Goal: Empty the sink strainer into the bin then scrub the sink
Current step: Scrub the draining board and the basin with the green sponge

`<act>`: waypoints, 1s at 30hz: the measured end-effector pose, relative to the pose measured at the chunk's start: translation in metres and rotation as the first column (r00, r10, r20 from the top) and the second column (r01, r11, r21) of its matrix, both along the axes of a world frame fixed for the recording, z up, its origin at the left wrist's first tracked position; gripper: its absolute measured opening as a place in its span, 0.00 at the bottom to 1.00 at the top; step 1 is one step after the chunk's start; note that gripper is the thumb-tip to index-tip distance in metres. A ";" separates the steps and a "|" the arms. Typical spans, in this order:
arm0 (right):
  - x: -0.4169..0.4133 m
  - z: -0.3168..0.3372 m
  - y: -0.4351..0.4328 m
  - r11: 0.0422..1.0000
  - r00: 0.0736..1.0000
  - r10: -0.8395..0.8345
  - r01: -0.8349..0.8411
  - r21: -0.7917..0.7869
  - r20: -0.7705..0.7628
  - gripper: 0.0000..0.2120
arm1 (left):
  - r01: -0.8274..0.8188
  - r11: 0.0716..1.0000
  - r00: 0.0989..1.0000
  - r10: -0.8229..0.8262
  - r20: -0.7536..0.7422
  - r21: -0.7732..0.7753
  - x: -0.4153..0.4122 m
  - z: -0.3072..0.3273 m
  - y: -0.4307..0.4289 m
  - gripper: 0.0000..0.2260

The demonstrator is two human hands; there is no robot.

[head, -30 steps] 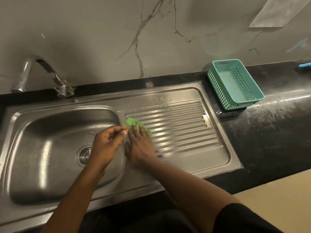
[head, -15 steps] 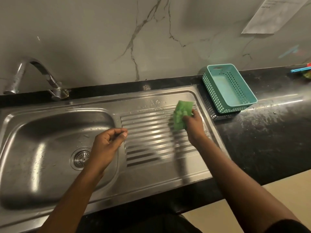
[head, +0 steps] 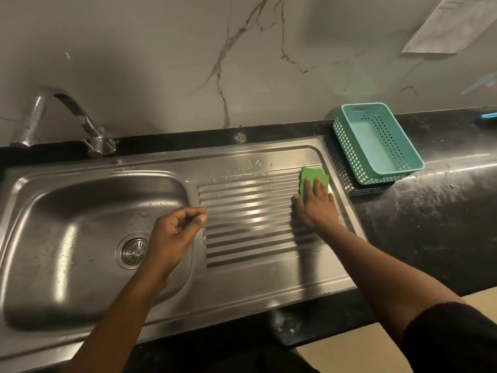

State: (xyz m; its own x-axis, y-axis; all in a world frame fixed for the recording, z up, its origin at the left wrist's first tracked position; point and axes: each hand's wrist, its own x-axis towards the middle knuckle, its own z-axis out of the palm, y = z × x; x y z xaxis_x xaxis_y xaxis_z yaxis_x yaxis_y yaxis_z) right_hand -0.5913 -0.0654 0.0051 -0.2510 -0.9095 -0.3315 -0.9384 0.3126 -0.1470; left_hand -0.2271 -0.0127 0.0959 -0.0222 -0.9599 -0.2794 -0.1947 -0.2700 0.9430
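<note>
The right hand [head: 317, 204] lies flat, fingers spread, pressing a green scrub pad [head: 313, 179] onto the far right corner of the ribbed drainboard [head: 250, 224] of the steel sink [head: 67, 238]. The left hand [head: 174, 235] hovers over the basin's right edge, fingers loosely curled toward the thumb and holding nothing. The strainer [head: 134, 250] sits in the drain, just left of that wrist. A teal basket [head: 376, 144] stands on the black counter [head: 430, 211] just beside the drainboard, and the tap [head: 67, 117] rises behind the basin.
</note>
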 end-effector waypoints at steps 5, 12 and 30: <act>0.052 -0.011 -0.006 0.986 0.983 -0.157 0.161 -0.038 0.091 0.41 | -0.009 1.000 0.999 0.009 0.033 0.002 0.015 -0.002 -0.002 0.09; 0.138 -0.010 0.007 0.997 0.989 -0.016 0.026 -0.068 0.148 0.43 | -0.027 0.999 0.998 0.026 0.052 0.017 0.031 -0.009 0.001 0.08; 0.063 -0.010 0.015 0.936 0.939 0.338 -0.342 -0.083 -0.058 0.31 | -0.053 0.998 0.999 0.053 0.013 0.029 0.017 -0.003 0.003 0.09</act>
